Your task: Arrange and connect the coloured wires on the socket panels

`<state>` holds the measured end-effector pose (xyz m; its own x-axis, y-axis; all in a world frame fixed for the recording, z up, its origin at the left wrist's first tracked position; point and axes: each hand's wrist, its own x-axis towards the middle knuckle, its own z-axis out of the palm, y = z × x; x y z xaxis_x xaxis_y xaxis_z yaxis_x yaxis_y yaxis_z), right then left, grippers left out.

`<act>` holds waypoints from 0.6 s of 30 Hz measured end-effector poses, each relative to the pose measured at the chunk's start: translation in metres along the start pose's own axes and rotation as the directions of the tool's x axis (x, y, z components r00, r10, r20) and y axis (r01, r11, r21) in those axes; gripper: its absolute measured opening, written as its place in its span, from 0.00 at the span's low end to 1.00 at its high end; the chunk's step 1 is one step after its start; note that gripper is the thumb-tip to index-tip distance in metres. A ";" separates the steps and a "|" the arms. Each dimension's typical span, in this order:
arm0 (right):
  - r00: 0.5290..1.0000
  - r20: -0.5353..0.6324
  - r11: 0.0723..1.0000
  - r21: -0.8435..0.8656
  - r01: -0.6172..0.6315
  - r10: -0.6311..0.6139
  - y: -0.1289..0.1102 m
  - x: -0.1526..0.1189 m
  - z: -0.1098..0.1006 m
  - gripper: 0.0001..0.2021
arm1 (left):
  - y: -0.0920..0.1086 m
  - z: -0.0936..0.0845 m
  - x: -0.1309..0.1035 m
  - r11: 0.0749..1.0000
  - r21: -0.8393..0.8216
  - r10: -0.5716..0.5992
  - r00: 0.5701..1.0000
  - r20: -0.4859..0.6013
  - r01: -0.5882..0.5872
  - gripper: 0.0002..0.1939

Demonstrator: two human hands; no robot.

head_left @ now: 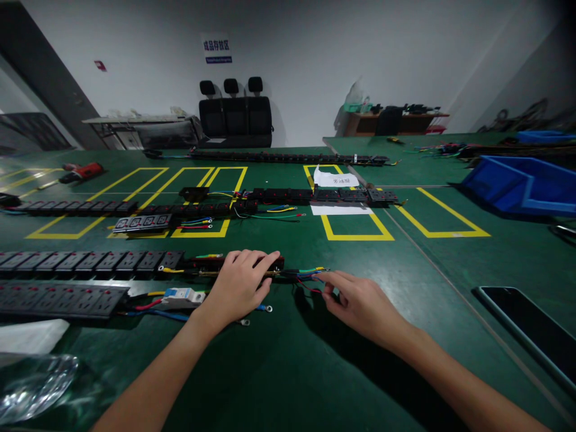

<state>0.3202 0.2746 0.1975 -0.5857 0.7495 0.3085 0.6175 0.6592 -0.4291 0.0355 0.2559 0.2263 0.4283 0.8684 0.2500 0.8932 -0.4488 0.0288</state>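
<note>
Black plastic runs left to right before me: the power strip (72,262) lies on the near half of the green counter (279,372), its long axis nearly level across my view, its wired end pointing right. My left hand (238,282) covers that end, fingers bent close together over its top, thumb on the near side, holding it. My right hand (360,306) is at the wires (310,273), fingers curled, forefinger tip beside them; I cannot tell whether they pinch one. Yellow outlines (360,239) mark the counter, which also carries another strip (288,195) farther back, a blue bin (522,186) and a phone (535,336). Black seats (235,117) stand against the pale wall (306,72). Small red marks dot the dark sockets (111,262); green-yellow, blue and red show among the wires.
</note>
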 end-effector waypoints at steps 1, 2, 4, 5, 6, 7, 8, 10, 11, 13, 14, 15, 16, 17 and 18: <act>1.000 0.003 1.000 0.015 -0.008 0.008 0.000 0.000 0.000 0.18 | 0.000 0.000 0.000 1.000 -0.001 0.000 1.000 0.000 0.000 0.27; 1.000 0.012 1.000 0.026 -0.014 0.014 -0.001 0.000 -0.001 0.18 | 0.000 0.000 0.000 1.000 -0.002 -0.001 1.000 -0.001 0.001 0.27; 0.999 0.029 0.999 0.028 -0.023 0.022 -0.002 0.000 -0.001 0.18 | 0.000 0.000 0.000 1.000 -0.002 -0.001 1.000 -0.004 0.001 0.27; 0.999 0.035 1.000 0.018 -0.024 0.024 -0.003 0.000 -0.001 0.18 | 0.000 0.000 0.000 1.000 -0.001 -0.001 1.000 -0.006 0.001 0.27; 0.999 0.038 1.000 0.004 -0.023 0.023 -0.003 0.000 -0.001 0.17 | 0.000 0.000 0.000 1.000 -0.001 0.001 1.000 -0.007 -0.001 0.27; 0.999 0.041 1.000 -0.013 -0.019 0.020 -0.003 0.000 -0.001 0.17 | 0.000 0.000 0.000 1.000 0.000 0.002 1.000 -0.008 -0.002 0.28; 0.999 0.042 1.000 -0.027 -0.013 0.014 -0.003 0.000 -0.001 0.16 | 0.000 0.000 0.000 1.000 0.001 0.003 1.000 -0.008 -0.002 0.28; 0.999 0.042 0.999 -0.046 0.002 0.000 -0.003 0.000 -0.001 0.16 | 0.000 0.000 0.000 1.000 0.003 0.001 1.000 -0.007 -0.001 0.28; 0.999 0.041 0.999 -0.052 0.007 -0.005 -0.002 0.000 -0.001 0.16 | 0.000 0.001 0.000 1.000 0.003 0.001 1.000 -0.006 -0.001 0.28; 0.999 0.044 0.998 -0.055 0.012 -0.009 -0.002 0.000 -0.002 0.16 | 0.000 0.001 -0.001 1.000 0.001 0.000 1.000 -0.001 0.000 0.28; 0.999 0.049 0.999 -0.053 0.012 -0.009 -0.003 0.000 -0.002 0.16 | 0.000 0.001 -0.001 1.000 0.000 0.001 1.000 0.000 -0.001 0.27; 0.998 0.057 0.999 -0.049 0.010 -0.007 -0.003 0.001 -0.002 0.16 | 0.000 0.001 -0.001 1.000 -0.001 0.002 1.000 0.000 -0.002 0.28; 0.998 0.064 0.999 -0.045 0.007 -0.004 -0.003 0.001 -0.002 0.16 | 0.000 0.001 -0.001 1.000 0.000 0.003 1.000 -0.001 -0.003 0.28; 0.998 0.069 0.999 -0.042 0.003 0.000 -0.004 0.001 -0.003 0.16 | 0.000 0.001 -0.001 1.000 0.001 0.004 1.000 -0.003 -0.004 0.28; 0.997 0.071 0.999 -0.042 0.001 0.002 -0.004 0.001 -0.003 0.16 | 0.000 0.001 -0.001 1.000 0.003 0.004 1.000 -0.005 -0.004 0.28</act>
<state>0.3184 0.2729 0.2019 -0.6204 0.7447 0.2461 0.6386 0.6618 -0.3928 0.0347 0.2553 0.2253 0.4312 0.8655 0.2549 0.8918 -0.4517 0.0249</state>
